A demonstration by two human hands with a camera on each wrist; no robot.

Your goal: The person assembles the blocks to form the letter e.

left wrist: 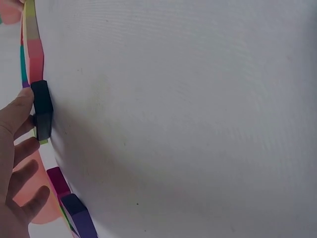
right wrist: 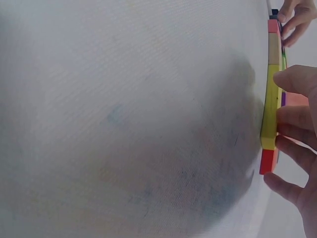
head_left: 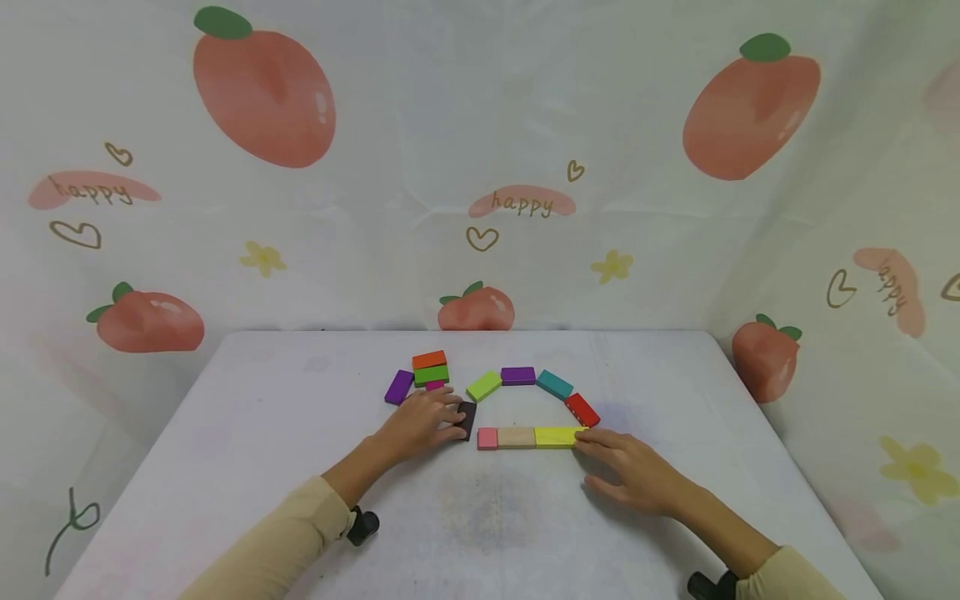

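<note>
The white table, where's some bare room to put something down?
The white table is bare between the left forearm and right forearm, on the near side of the yellow block. Another free patch runs from the leftmost purple block to the table's left edge. It's crowded where the left hand, black block and green block sit close together.

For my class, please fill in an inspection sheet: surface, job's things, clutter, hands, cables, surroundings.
Surface: white table, faintly stained.
Job's things: black rectangular block; row of pink, tan and yellow rectangular blocks; arch of lime, purple, teal and red rectangular blocks; cluster of orange, green, magenta and purple blocks.
Clutter: nothing seen.
Hands: left hand touches the black block; right hand touches the row's yellow end.
Cables: nothing seen.
Surroundings: white cloth backdrop printed with red fruit, hearts and "happy".
</note>
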